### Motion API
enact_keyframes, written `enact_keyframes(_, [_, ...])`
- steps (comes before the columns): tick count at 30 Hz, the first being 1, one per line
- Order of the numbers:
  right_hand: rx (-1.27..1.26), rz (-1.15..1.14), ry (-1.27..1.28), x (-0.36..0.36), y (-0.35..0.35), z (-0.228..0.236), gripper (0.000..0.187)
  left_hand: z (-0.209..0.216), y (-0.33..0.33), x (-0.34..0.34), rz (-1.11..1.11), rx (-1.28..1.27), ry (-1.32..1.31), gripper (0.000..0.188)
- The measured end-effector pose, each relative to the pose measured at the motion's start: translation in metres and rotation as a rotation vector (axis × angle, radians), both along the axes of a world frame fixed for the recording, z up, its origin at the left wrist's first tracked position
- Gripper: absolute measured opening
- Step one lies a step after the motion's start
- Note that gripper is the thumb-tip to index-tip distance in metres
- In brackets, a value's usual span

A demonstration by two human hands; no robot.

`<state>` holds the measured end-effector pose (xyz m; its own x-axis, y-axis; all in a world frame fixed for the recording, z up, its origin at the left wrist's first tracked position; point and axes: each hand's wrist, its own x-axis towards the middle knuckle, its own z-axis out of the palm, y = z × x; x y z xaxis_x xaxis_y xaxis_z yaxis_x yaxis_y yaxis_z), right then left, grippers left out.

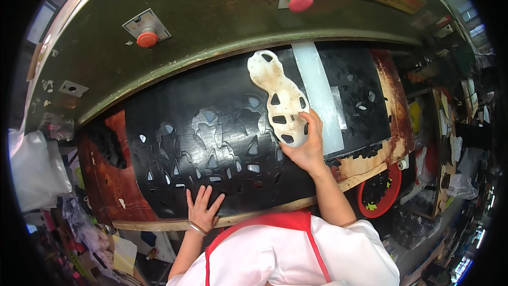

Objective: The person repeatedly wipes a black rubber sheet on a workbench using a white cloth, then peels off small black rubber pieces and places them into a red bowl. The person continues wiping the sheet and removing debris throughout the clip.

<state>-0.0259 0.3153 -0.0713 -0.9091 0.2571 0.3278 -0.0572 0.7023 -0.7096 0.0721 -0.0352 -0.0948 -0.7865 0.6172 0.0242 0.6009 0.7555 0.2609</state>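
Note:
My right hand [309, 145] grips the lower end of a white sole-shaped template [284, 93], thumb on its near edge and fingers along its right side. Several holes pierce the template, and brownish stains mark its upper part. It lies on or just over a glossy black sheet [185, 92]; which, I cannot tell. Sole-like outlines and small openings are cut into the sheet left of the template. Fingers spread, my left hand [203, 208] rests at the sheet's near edge, holding nothing.
A pale strip [320, 95] runs right of the template, with black scraps [357, 92] beyond it. Across the back stands a green machine beam [211, 16] with a red button [147, 37] and a pink-red one [300, 1]. A red basin [392, 199] of scraps sits lower right.

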Motion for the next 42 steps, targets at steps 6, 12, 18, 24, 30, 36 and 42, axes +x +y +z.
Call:
enact_keyframes(6, [0.021, 0.014, -0.008, -0.057, 0.008, -0.004, 0.095, 0.000, 0.006, -0.053, 0.026, 0.083, -0.055, 0.086])
enact_keyframes(12, [0.049, -0.031, -0.004, -0.123, 0.013, 0.008, 0.100, 0.003, 0.008, -0.107, 0.068, 0.120, -0.008, 0.076])
enact_keyframes(18, [0.245, -0.332, 0.439, -0.200, 0.026, 0.070, 0.079, -0.010, 0.000, -0.136, 0.202, 0.376, 0.262, 0.037])
enact_keyframes(24, [0.345, -0.409, 0.477, -0.245, 0.002, 0.080, 0.096, -0.021, -0.004, -0.200, 0.155, 0.420, 0.373, 0.028])
enact_keyframes(30, [0.327, -0.381, 0.377, -0.221, 0.018, 0.064, 0.092, -0.015, -0.004, -0.218, 0.094, 0.350, 0.302, 0.019])
enact_keyframes(36, [0.078, -0.498, 0.024, -0.117, -0.009, -0.002, 0.044, -0.030, 0.002, -0.211, 0.105, 0.405, 0.380, 0.015])
enact_keyframes(42, [-0.106, -0.027, -0.077, -0.059, -0.019, -0.061, 0.026, -0.035, 0.013, -0.185, 0.221, 0.336, 0.364, 0.019])
